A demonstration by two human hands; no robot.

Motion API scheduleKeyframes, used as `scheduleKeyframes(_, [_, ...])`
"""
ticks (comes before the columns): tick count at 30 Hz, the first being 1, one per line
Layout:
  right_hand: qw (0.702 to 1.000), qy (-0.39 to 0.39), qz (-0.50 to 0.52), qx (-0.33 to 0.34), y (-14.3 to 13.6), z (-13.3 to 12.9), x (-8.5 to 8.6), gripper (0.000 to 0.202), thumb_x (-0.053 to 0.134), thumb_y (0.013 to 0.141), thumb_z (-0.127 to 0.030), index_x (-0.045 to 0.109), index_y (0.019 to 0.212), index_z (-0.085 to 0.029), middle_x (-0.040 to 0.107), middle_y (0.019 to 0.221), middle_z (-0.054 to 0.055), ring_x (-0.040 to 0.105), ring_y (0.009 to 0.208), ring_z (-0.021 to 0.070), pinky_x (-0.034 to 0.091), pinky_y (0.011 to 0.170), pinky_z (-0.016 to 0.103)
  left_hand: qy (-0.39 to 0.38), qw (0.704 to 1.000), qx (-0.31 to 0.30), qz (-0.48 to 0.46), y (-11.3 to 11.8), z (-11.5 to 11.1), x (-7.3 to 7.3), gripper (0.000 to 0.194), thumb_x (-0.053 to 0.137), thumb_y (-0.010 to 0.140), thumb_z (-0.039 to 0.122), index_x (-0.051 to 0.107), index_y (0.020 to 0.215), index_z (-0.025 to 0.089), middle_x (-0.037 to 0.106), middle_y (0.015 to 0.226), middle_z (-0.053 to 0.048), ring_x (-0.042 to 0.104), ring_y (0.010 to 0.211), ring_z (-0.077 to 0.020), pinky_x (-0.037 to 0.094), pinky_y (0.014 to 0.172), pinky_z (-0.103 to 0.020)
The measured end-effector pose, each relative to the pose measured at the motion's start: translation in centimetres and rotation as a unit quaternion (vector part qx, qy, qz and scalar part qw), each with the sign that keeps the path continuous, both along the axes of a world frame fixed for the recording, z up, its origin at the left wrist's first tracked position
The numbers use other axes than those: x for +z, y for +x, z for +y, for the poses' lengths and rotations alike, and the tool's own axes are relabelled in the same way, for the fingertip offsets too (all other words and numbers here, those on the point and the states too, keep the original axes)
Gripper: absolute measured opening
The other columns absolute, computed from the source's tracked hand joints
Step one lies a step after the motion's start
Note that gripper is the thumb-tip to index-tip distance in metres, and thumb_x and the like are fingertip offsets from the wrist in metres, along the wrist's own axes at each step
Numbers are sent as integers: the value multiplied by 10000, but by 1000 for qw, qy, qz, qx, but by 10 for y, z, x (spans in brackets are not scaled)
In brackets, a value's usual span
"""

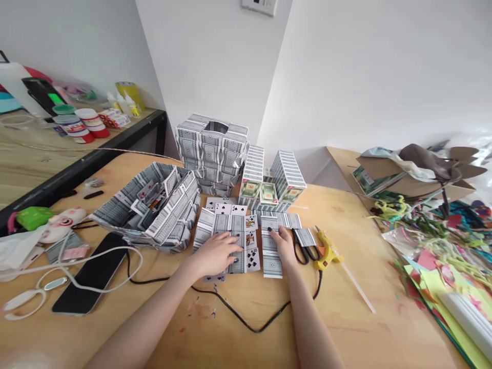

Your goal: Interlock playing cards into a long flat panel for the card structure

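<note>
My left hand point(219, 252) lies flat, fingers spread, on a panel of face-down playing cards point(237, 230). Several face-up cards point(252, 259) show along the panel's right side and top. My right hand point(283, 247) is at the right edge of a separate strip of patterned-back cards point(272, 264), its thumb on top and its other fingers partly hidden. Just right of that hand are black scissors point(306, 252) with a card over their blades, and a yellow glue gun point(326, 252) with a clear glue stick in it.
A card-built basket point(126, 197) holds loose cards on the left. Behind stand a card-covered box point(211, 148) and stacked card packs point(290, 177). A black cord point(230, 310) loops in front. A phone point(90, 277) lies left; craft scraps point(426, 266) spread right.
</note>
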State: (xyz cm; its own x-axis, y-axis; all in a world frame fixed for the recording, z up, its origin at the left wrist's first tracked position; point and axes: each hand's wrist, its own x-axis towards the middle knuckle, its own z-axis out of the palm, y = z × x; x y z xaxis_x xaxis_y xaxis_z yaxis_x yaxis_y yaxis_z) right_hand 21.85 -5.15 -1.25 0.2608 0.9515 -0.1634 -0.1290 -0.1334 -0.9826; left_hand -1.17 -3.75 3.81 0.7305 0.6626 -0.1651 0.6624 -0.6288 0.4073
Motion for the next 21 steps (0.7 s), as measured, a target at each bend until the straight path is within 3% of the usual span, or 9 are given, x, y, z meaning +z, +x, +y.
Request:
scheduleKeyframes(3, [1000, 3, 1, -1, -1, -1, -1, 354, 649, 651, -424, 576, 898, -180, 665, 830, 39, 607, 727, 200, 467, 648, 296, 38, 998, 56, 0, 14, 6, 8, 364, 405, 843, 245, 515, 1189, 272, 575, 1114, -52, 494, 1068, -243, 434, 850, -368])
scheduleKeyframes(6, [1000, 15, -9, 4, -4, -1, -1, 386, 639, 665, -429, 565, 953, -183, 666, 849, 40, 610, 720, 190, 468, 644, 291, 94, 990, 106, -2, 32, 9, 4, 392, 421, 849, 302, 487, 1230, 239, 558, 1096, -93, 481, 1079, -277, 428, 852, -396])
scheduleKeyframes(10, [999, 24, -20, 9, -6, -1, 0, 401, 614, 681, -438, 549, 983, -183, 664, 873, 51, 615, 753, 197, 481, 666, 303, 129, 988, 72, -37, 39, 6, -20, 437, 413, 864, 363, 405, 1297, 299, 332, 1402, -43, 231, 1306, -285, 249, 1033, -465])
scheduleKeyframes(14, [999, 33, 5, 18, -6, -2, 0, 365, 596, 699, -418, 540, 982, -194, 663, 870, 51, 619, 752, 202, 485, 644, 300, 114, 992, 51, -35, 31, 2, -39, 471, 366, 879, 418, 316, 1342, 350, 252, 1455, 16, 130, 1347, -270, 129, 1069, -514])
scheduleKeyframes(17, [1000, 23, 2, 3, -4, -3, -3, 421, 606, 691, -410, 520, 1041, -192, 660, 816, 44, 615, 680, 192, 483, 606, 296, 103, 993, 42, -35, 24, 0, -40, 468, 349, 881, 445, 312, 1342, 368, 237, 1460, 34, 127, 1350, -264, 131, 1071, -514])
scheduleKeyframes(21, [999, -5, -33, -14, -3, -7, -6, 665, 598, 693, -408, 368, 1280, -198, 646, 727, 4, 573, 555, 157, 468, 538, 284, 127, 989, 54, -45, 22, -4, -35, 456, 356, 883, 438, 334, 1333, 367, 250, 1455, 41, 136, 1350, -254, 112, 1086, -492])
